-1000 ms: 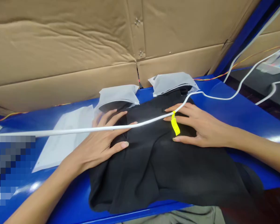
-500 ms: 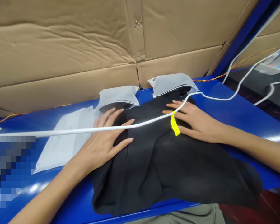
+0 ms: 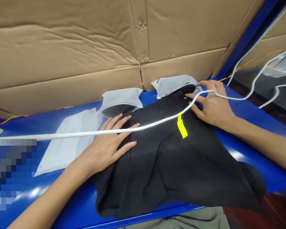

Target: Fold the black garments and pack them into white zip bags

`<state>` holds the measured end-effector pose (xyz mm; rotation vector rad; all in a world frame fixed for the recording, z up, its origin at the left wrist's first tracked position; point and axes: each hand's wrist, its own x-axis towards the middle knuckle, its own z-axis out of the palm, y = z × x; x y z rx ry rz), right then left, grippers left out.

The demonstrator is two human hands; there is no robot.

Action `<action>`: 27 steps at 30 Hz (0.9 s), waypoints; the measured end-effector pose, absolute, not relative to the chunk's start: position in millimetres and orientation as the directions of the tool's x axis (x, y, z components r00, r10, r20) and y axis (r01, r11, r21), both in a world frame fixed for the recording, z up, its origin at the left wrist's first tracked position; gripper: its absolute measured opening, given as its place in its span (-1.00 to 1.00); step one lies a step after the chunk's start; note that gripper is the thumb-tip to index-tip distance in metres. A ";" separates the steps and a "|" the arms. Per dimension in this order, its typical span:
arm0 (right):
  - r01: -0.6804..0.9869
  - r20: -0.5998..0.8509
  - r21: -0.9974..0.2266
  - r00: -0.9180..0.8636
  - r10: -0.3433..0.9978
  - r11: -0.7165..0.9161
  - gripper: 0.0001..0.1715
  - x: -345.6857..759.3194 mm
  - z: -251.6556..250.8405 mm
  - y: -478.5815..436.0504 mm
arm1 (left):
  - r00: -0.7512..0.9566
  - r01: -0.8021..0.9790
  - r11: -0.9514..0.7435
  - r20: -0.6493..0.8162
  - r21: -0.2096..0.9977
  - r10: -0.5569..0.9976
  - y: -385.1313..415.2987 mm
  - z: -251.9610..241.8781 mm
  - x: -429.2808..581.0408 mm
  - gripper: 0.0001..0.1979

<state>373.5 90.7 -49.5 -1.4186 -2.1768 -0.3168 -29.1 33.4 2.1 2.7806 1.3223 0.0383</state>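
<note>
A black garment (image 3: 181,168) lies spread on the blue table (image 3: 73,210), its lower part reaching the near edge. My left hand (image 3: 109,146) rests flat on the garment's left side, fingers spread. At the garment's upper right corner is my right hand (image 3: 212,105), fingers apart and bent, fingertips touching the black cloth beside a white bag. Above the garment runs a white cable (image 3: 109,131) with a yellow tag (image 3: 182,128) hanging from it. Two white bags with black cloth inside, one in the middle (image 3: 121,97) and one at right (image 3: 173,85), lie behind the garment.
Another white bag (image 3: 66,140) lies flat left of my left hand. Tan padded panels (image 3: 62,47) stand behind the table. A blue post (image 3: 248,38) rises at the right, with a clear plastic tray (image 3: 281,66) beyond it. White cables loop there.
My right hand has slid up and to the right, from the middle of the garment to its upper right corner. The yellow tag has shifted slightly right. My left hand has hardly moved.
</note>
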 end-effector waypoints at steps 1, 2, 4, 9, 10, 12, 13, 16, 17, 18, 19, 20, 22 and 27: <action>0.903 0.540 -0.079 -0.318 0.779 0.423 -0.52 375.1 -50.3 92.2 | 0.632 0.774 -0.630 0.000 0.065 0.775 33.4 2.0 -29.0 -0.37; 0.901 0.528 -0.088 -0.319 0.787 0.424 -0.51 377.0 -51.8 94.3 | 0.632 0.773 -0.631 0.000 0.062 0.775 33.4 2.1 -28.9 -0.36; 0.896 0.482 -0.133 -0.316 0.817 0.424 -0.48 381.2 -56.3 99.3 | 0.633 0.773 -0.631 -0.004 0.058 0.774 33.4 2.4 -28.6 -0.35; 0.869 0.452 -0.250 -0.286 0.845 0.427 -0.34 387.7 -61.6 108.9 | 0.639 0.769 -0.637 -0.008 0.055 0.769 33.2 3.1 -28.0 -0.36; 0.849 0.460 -0.298 -0.274 0.845 0.437 -0.33 387.4 -60.4 109.5 | 0.641 0.767 -0.639 -0.012 0.053 0.768 33.2 3.0 -28.1 -0.36; 0.792 0.481 -0.431 -0.205 0.853 0.433 -0.36 385.2 -56.9 109.2 | 0.638 0.769 -0.637 -0.012 0.046 0.770 33.1 2.4 -28.4 -0.35; 0.765 0.492 -0.492 -0.150 0.857 0.416 -0.38 383.6 -55.2 108.5 | 0.636 0.771 -0.635 -0.010 0.044 0.771 33.1 2.2 -28.6 -0.35; 0.725 0.527 -0.597 0.030 0.850 0.344 -0.48 379.7 -52.2 105.9 | 0.632 0.774 -0.631 0.003 0.054 0.775 32.9 1.7 -29.0 -0.35; 0.714 0.526 -0.623 0.079 0.846 0.321 -0.53 379.3 -52.0 105.4 | 0.630 0.775 -0.629 0.006 0.058 0.776 32.7 1.6 -29.1 -0.35; 0.697 0.520 -0.651 0.121 0.845 0.301 -0.57 379.5 -52.3 105.2 | 0.630 0.775 -0.629 0.007 0.061 0.776 32.5 1.5 -29.0 -0.35; 0.671 0.509 -0.684 0.159 0.846 0.286 -0.60 380.3 -52.9 105.5 | 0.630 0.775 -0.629 0.008 0.062 0.776 32.3 1.3 -29.0 -0.35; 0.639 0.499 -0.717 0.193 0.845 0.278 -0.61 381.4 -53.9 106.3 | 0.630 0.775 -0.629 0.008 0.062 0.776 32.1 1.0 -28.9 -0.35; 0.587 0.497 -0.758 0.240 0.834 0.283 -0.52 384.3 -57.0 109.5 | 0.630 0.774 -0.630 0.014 0.060 0.776 31.8 0.4 -28.9 -0.35; 0.412 0.312 -0.890 0.235 0.921 0.196 -0.11 389.7 -64.5 121.7 | 0.637 0.769 -0.637 0.030 0.048 0.771 32.3 0.9 -28.7 -0.39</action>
